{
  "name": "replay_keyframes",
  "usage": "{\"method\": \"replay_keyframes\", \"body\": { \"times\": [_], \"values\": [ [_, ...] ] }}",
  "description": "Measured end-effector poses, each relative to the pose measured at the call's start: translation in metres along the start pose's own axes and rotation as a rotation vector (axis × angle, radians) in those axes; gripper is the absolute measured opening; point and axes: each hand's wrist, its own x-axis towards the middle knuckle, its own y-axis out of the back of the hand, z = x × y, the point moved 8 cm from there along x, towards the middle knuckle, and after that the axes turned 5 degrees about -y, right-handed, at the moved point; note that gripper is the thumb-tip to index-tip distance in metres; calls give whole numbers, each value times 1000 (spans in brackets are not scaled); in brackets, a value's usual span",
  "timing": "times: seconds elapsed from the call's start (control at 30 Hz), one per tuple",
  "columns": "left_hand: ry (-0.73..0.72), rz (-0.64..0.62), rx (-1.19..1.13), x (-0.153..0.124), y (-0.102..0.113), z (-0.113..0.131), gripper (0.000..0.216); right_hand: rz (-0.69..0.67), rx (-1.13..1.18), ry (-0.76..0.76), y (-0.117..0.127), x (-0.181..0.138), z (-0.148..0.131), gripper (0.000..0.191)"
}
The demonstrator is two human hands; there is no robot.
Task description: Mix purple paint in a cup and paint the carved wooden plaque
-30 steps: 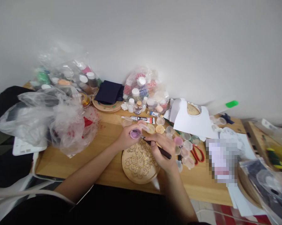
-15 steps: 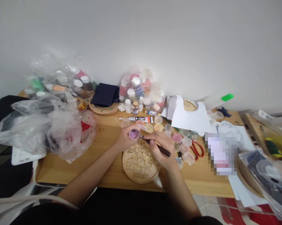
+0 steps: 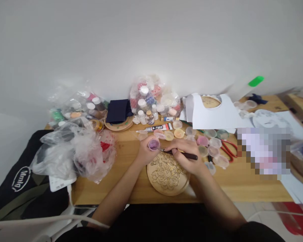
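Observation:
My left hand (image 3: pixel 147 151) is closed around a small open pot of purple powder (image 3: pixel 154 145), held just above the table. My right hand (image 3: pixel 185 157) grips a dark brush (image 3: pixel 186 155) like a pen, its tip pointing left towards the pot. Below both hands lies a round wooden disc (image 3: pixel 167 174) with a raised golden flower pattern. Several small clear pots with coloured contents (image 3: pixel 203 141) stand just behind and to the right of my right hand.
A glue tube (image 3: pixel 157 128) lies behind the pots, red scissors (image 3: pixel 228 149) to the right. Plastic bags of jars (image 3: pixel 151 95) and crumpled bags (image 3: pixel 75 151) crowd the back and left. White paper (image 3: pixel 217 116) covers the right. A black bag (image 3: pixel 22 188) sits off the table's left edge.
The view has shifted, so everything sits further right and the table's left edge shows. The hands keep the same hold on pot and brush over the disc.

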Motion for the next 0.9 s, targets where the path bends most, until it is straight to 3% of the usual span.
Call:
{"method": "replay_keyframes", "body": {
  "times": [0.13, 0.9],
  "values": [
    [4, -22, -10, 0, -2, 1, 8, 49, -18, -28, 5, -1, 3, 26],
    [-23, -21, -14, 1, 0, 12, 7, 42, -49, -7, 5, -4, -4, 24]
  ]
}}
